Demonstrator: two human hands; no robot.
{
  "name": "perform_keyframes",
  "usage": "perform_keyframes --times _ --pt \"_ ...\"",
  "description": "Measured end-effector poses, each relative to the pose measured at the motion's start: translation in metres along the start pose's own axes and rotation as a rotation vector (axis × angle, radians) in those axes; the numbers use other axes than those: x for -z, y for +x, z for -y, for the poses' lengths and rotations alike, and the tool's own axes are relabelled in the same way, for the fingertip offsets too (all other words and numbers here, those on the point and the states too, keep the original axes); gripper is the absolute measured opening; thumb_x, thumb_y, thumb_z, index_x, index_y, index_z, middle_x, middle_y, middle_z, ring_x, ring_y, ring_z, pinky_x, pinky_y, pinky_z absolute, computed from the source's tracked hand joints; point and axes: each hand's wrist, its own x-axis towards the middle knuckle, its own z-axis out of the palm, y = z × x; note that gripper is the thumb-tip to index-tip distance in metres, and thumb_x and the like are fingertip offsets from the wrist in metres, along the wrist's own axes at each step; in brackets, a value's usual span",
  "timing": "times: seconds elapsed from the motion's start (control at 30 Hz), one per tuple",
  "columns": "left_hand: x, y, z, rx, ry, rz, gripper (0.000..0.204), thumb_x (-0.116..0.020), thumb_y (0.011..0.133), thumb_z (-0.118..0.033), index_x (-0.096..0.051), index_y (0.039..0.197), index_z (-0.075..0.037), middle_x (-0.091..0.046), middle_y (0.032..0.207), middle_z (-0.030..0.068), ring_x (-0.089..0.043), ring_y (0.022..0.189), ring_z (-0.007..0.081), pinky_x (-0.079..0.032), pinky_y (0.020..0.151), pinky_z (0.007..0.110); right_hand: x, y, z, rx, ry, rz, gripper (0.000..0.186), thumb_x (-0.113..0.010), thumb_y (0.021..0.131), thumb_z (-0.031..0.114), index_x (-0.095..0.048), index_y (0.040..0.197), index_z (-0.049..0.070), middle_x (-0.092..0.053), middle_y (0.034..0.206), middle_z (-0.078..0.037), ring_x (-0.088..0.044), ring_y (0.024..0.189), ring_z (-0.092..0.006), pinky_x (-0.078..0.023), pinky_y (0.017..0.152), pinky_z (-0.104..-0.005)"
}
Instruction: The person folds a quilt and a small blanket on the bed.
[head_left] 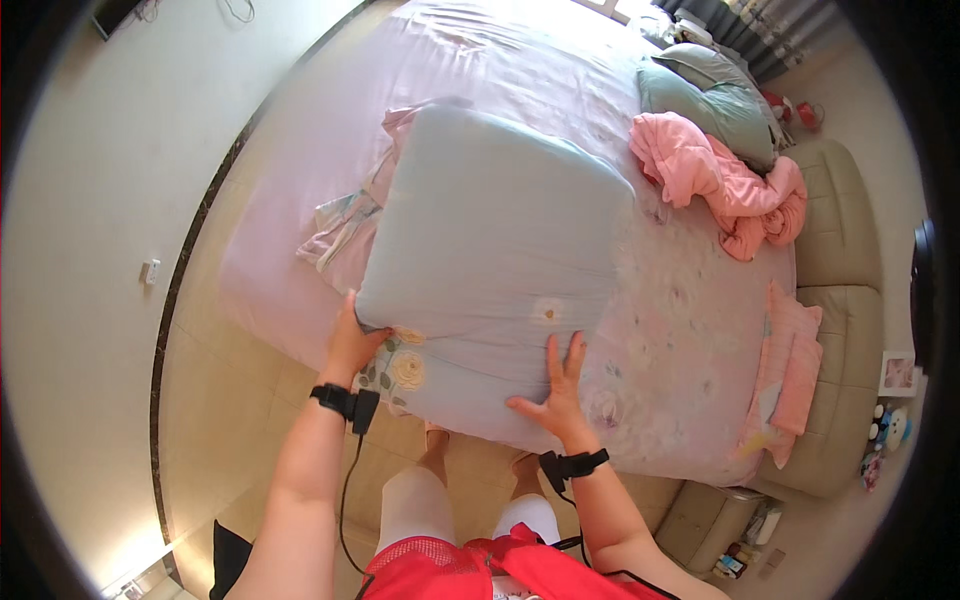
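A folded light blue quilt point(490, 220) lies as a thick, rounded rectangle on the bed, with a yellow-flower pattern at its near left corner. That corner is in my left hand point(352, 345). Its thumb rests on top, and the other fingers run along the left edge, partly hidden. On the near part of the quilt, toward its right side, my right hand point(562, 395) lies flat with its fingers spread. Crumpled pink and patterned cloth point(350, 225) sticks out beyond the quilt's left side.
The bed has a pale pink, flowered sheet point(680, 350). A rumpled coral blanket point(715, 180), green pillows point(710, 100) and a pink pillow point(785, 370) lie near the beige padded headboard point(840, 390). Tiled floor point(220, 400) runs along the left, beside a white wall point(100, 180).
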Motion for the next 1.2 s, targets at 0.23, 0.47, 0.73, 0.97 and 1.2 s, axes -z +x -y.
perform_keyframes --times 0.23,0.47,0.73,0.97,1.2 --pt "-0.015 -0.013 -0.131 -0.137 0.532 0.316 0.119 -0.081 0.058 -0.019 -0.001 0.147 -0.026 0.011 0.15 0.0205 -0.001 0.136 0.0463 -0.034 0.088 0.071 0.001 0.015 -0.016 -0.067 -0.157 0.077 0.116 -0.082 0.051 0.051 -0.021 0.145 0.018 0.006 0.147 -0.03 0.002 0.131 -0.0574 -0.014 0.105 -0.0599" --pt "-0.044 0.062 -0.09 0.047 0.683 0.408 0.115 -0.077 0.06 -0.014 -0.002 0.145 -0.034 0.019 0.149 0.0181 0.003 0.136 0.048 -0.04 0.087 0.065 0.018 0.05 0.014 -0.054 -0.133 0.562 0.12 -0.085 0.05 0.045 -0.016 0.146 0.025 0.014 0.145 -0.032 0.014 0.128 -0.059 -0.016 0.103 -0.0619" --pt "-0.074 0.082 -0.063 0.06 0.753 0.297 0.1 -0.067 0.068 -0.013 -0.007 0.147 -0.02 0.016 0.148 0.023 0.004 0.135 0.049 -0.037 0.09 0.065 -0.036 0.065 0.011 -0.194 -0.32 0.535 0.116 -0.085 0.051 0.04 -0.017 0.144 0.033 0.011 0.145 -0.031 0.013 0.127 -0.0612 -0.027 0.087 -0.0749" --pt "-0.085 0.101 -0.044 0.034 0.82 0.275 0.092 -0.065 0.067 -0.013 -0.017 0.145 -0.011 0.014 0.145 0.031 0.007 0.134 0.0511 -0.033 0.091 0.066 -0.077 0.08 -0.002 -0.327 -0.407 0.562 0.112 -0.081 0.055 0.046 -0.017 0.144 0.027 0.008 0.145 -0.032 0.013 0.127 -0.0607 -0.018 0.091 -0.0763" --pt "-0.083 0.103 0.002 -0.146 0.378 0.136 0.126 -0.078 0.049 -0.009 0.004 0.144 -0.005 0.007 0.147 0.0276 -0.006 0.138 0.0393 -0.026 0.102 0.057 -0.062 0.068 -0.013 -0.226 -0.309 0.427 0.11 -0.083 0.053 0.043 -0.022 0.143 0.027 0.007 0.146 -0.031 0.011 0.128 -0.0607 -0.016 0.092 -0.0761"
